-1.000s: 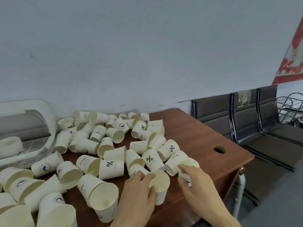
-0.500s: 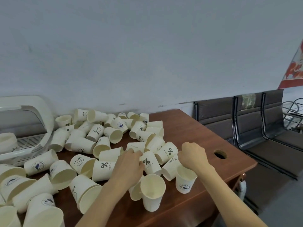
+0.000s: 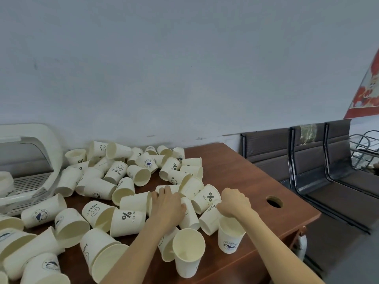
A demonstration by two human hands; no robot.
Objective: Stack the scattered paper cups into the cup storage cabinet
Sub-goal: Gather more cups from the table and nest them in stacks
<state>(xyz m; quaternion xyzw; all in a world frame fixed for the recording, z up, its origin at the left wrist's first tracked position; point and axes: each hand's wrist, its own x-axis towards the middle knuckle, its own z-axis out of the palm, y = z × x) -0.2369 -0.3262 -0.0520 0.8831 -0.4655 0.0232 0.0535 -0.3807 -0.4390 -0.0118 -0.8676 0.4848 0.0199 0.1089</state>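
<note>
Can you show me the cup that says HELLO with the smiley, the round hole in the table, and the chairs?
HELLO cup point(image 3: 117, 171): head view, on its printed side.
Round hole point(image 3: 273, 202): head view, on its dark opening.
Chairs point(image 3: 266, 148): head view, on the nearest backrest.

View: one head-worn wide-angle camera, no second view.
Position: above the near edge of the bench point(image 3: 235, 171).
Facing: forward and down, towards the wall point(image 3: 184, 68) behind.
Nearness: close; both forearms enter from the bottom edge.
Distortion: straight edges bend near the corners.
</note>
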